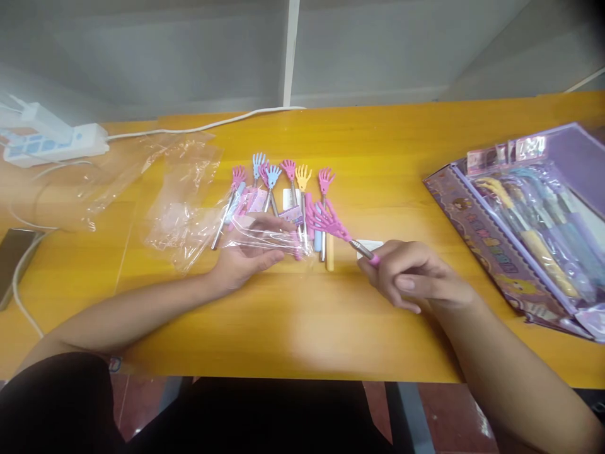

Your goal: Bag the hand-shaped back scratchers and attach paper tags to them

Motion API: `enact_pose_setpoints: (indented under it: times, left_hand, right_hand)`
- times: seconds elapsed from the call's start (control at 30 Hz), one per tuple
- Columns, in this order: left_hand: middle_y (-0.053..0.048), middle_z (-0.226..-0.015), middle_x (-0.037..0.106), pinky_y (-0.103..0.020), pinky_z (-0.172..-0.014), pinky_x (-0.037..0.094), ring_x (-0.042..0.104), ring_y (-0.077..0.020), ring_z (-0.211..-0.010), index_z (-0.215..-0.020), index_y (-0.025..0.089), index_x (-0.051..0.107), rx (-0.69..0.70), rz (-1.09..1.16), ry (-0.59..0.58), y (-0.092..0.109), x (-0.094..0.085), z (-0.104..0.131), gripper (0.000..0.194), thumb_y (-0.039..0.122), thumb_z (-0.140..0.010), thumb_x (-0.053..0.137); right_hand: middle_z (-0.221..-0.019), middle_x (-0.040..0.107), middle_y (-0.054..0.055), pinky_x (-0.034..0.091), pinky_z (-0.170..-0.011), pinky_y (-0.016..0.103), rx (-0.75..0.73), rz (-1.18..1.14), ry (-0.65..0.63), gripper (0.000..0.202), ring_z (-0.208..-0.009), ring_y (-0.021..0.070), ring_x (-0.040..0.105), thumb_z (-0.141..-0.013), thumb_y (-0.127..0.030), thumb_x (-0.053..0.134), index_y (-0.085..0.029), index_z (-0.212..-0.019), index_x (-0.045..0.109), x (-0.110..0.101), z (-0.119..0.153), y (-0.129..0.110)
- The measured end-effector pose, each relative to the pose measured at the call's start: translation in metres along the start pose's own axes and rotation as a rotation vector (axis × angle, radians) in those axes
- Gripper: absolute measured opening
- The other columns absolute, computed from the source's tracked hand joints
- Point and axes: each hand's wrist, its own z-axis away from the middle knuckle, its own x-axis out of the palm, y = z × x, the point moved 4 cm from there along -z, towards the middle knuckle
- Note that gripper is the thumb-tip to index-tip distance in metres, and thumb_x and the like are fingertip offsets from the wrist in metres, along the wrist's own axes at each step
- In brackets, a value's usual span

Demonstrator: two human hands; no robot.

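Note:
In my right hand (420,274) is a pink hand-shaped back scratcher (331,221), its claw end pointing up and left. The fingers are closed round its handle, below the metal rod. A white tag (369,248) shows beside the rod. My left hand (253,249) is closed on a clear plastic sleeve (269,238), which stretches towards the right. Beyond both hands lie several back scratchers with pink, blue and yellow claws, among them a yellow one (303,178) and a blue one (271,176). My left hand and the sleeve cover part of them.
Crumpled clear plastic sleeves (182,202) lie on the table left of the scratchers. A white power strip (59,145) with a cable sits at the back left. On the right stands an open purple display box (501,246) holding wrapped back scratchers. A grey partition (378,50) rises behind.

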Motion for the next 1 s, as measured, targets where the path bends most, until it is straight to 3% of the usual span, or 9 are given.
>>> enact_pose_setpoints:
  times: [0.17,0.33,0.47,0.57,0.67,0.77,1.0]
  left_hand:
    - [-0.006,-0.123,0.077,-0.041,-0.100,0.065,0.076,-0.0233,-0.115,-0.124,0.027,0.069,0.066,-0.027,0.180,0.003,-0.010,0.001,0.044,0.028,-0.086,0.091]
    - [-0.005,-0.123,0.078,-0.043,-0.105,0.063,0.076,-0.0225,-0.114,-0.122,0.028,0.069,0.114,-0.047,0.242,0.006,-0.014,0.000,0.043,0.029,-0.086,0.092]
    - [-0.005,-0.127,0.077,-0.046,-0.109,0.063,0.075,-0.0243,-0.120,-0.125,0.028,0.068,0.132,-0.064,0.213,0.007,-0.014,0.001,0.047,0.029,-0.085,0.093]
    - [-0.006,-0.130,0.076,-0.049,-0.108,0.064,0.077,-0.0257,-0.116,-0.127,0.028,0.067,0.105,-0.075,0.186,0.005,-0.015,0.004,0.052,0.030,-0.083,0.094]
    - [-0.006,-0.133,0.074,-0.050,-0.109,0.064,0.078,-0.0257,-0.115,-0.128,0.029,0.066,0.097,-0.072,0.152,0.003,-0.017,0.007,0.054,0.026,-0.082,0.094]
    - [-0.007,-0.135,0.072,-0.050,-0.113,0.063,0.073,-0.0268,-0.125,-0.129,0.029,0.066,0.121,-0.100,0.143,0.003,-0.019,0.009,0.056,0.023,-0.082,0.094]
    - [-0.005,-0.135,0.073,-0.050,-0.110,0.064,0.074,-0.0265,-0.123,-0.127,0.033,0.064,0.105,-0.170,0.120,0.006,-0.020,0.013,0.058,0.027,-0.079,0.096]
  right_hand:
    - [-0.046,0.055,0.002,0.037,-0.061,0.029,0.031,-0.015,-0.078,0.052,-0.050,0.0128,0.045,-0.105,-0.046,0.066,-0.017,-0.061,0.067,-0.008,0.001,-0.003]
    - [-0.041,0.056,0.002,0.031,-0.054,0.027,0.051,-0.148,-0.100,0.048,-0.047,0.0120,0.039,-0.104,-0.045,0.066,-0.016,-0.066,0.065,-0.007,-0.001,0.002]
    - [-0.043,0.048,-0.004,0.020,-0.042,0.021,0.081,-0.365,-0.144,0.045,-0.038,0.0059,0.025,-0.105,-0.039,0.064,-0.013,-0.069,0.064,-0.004,-0.002,0.008]
    - [-0.056,0.043,-0.007,0.015,-0.035,0.015,0.133,-0.605,-0.236,0.046,-0.033,-0.0006,0.018,-0.107,-0.042,0.061,-0.011,-0.073,0.064,-0.001,0.000,0.010]
    - [-0.069,0.047,-0.005,0.018,-0.031,0.012,0.188,-0.771,-0.304,0.047,-0.034,-0.0030,0.020,-0.105,-0.049,0.064,-0.009,-0.080,0.065,-0.002,0.005,0.013]
    - [-0.075,0.050,-0.002,0.023,-0.029,0.013,0.194,-0.852,-0.340,0.047,-0.035,-0.0025,0.020,-0.106,-0.052,0.061,-0.008,-0.091,0.068,-0.005,0.009,0.015]
    - [-0.076,0.050,-0.003,0.026,-0.026,0.015,0.187,-0.901,-0.369,0.049,-0.035,-0.0015,0.019,-0.107,-0.054,0.059,-0.007,-0.099,0.069,-0.006,0.010,0.018]
